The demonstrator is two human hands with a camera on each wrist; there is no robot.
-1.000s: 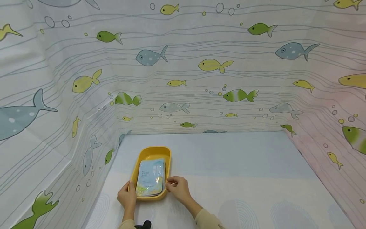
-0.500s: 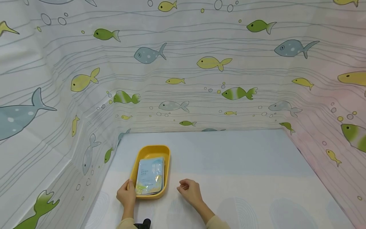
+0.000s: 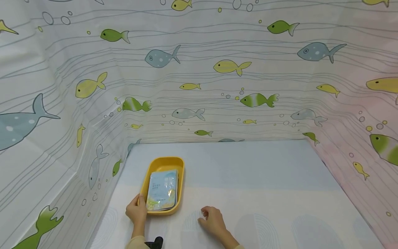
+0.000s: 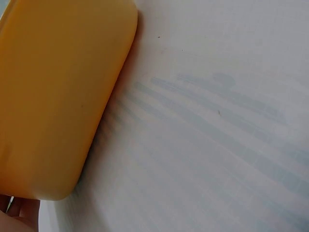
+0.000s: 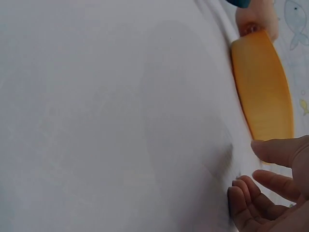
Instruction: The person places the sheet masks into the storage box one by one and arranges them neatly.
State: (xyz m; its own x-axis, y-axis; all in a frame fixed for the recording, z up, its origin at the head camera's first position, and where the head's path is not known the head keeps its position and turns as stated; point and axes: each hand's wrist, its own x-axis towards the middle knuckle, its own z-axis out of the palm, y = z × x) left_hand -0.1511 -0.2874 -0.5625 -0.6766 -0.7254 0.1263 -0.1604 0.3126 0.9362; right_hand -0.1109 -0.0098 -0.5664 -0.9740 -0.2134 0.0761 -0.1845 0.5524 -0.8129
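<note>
One yellow tray [image 3: 163,164] sits on the table [image 3: 264,193] near its left edge, holding a small stack of pale blue packets [image 3: 162,190]; how many packets lie in the stack cannot be told. Two hands are in view. The left hand [image 3: 136,211] grips the tray's near left corner, thumb on the rim. The right hand [image 3: 213,221] rests on the table just right of the tray, apart from it, fingers [image 5: 270,186] loosely curled and holding nothing.
</note>
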